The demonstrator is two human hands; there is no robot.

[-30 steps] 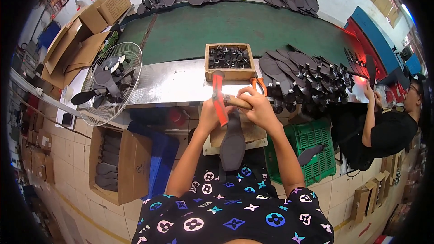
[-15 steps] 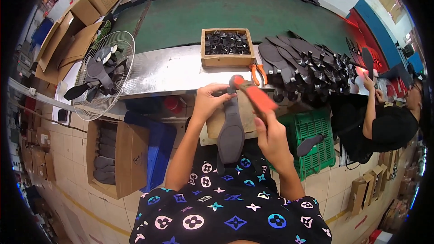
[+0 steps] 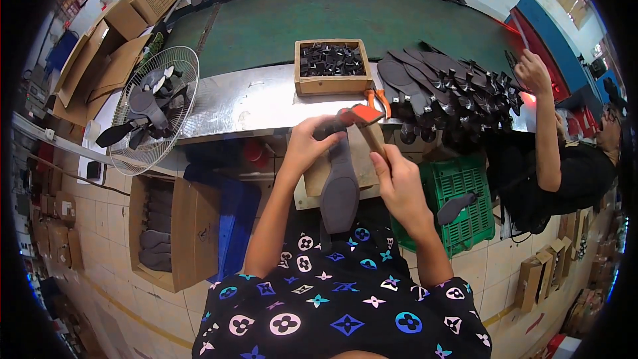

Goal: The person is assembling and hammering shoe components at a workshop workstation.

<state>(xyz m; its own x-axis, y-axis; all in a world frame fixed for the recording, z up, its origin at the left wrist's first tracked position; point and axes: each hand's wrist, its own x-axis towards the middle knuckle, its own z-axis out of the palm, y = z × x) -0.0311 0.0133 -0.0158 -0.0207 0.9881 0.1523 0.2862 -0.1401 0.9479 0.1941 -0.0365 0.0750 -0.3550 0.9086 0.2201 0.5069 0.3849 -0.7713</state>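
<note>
My left hand (image 3: 307, 148) is closed on the heel end of a dark grey shoe sole (image 3: 340, 196). The sole lies lengthwise over a worn board (image 3: 319, 185), its broad front part toward my lap. A hammer (image 3: 375, 138) with a wooden handle and a red-marked head is gripped in my right hand (image 3: 403, 189). Its head is right over the heel end, beside my left fingertips. Whether it touches the sole is hard to tell, and my fingers partly hide the heel end.
A wooden box (image 3: 332, 86) of small black pieces stands on the metal bench edge, near orange-handled pliers (image 3: 380, 102). Soles with heels (image 3: 425, 83) are piled to the right. A fan (image 3: 149, 110), carton (image 3: 193, 226) and green crate (image 3: 458, 236) flank me. A co-worker (image 3: 545, 133) sits at the right.
The hammer head has turned and come down slightly over the heel end, its handle now steeper. My left hand barely shifts. The co-worker's arm has risen toward the red and blue machine.
</note>
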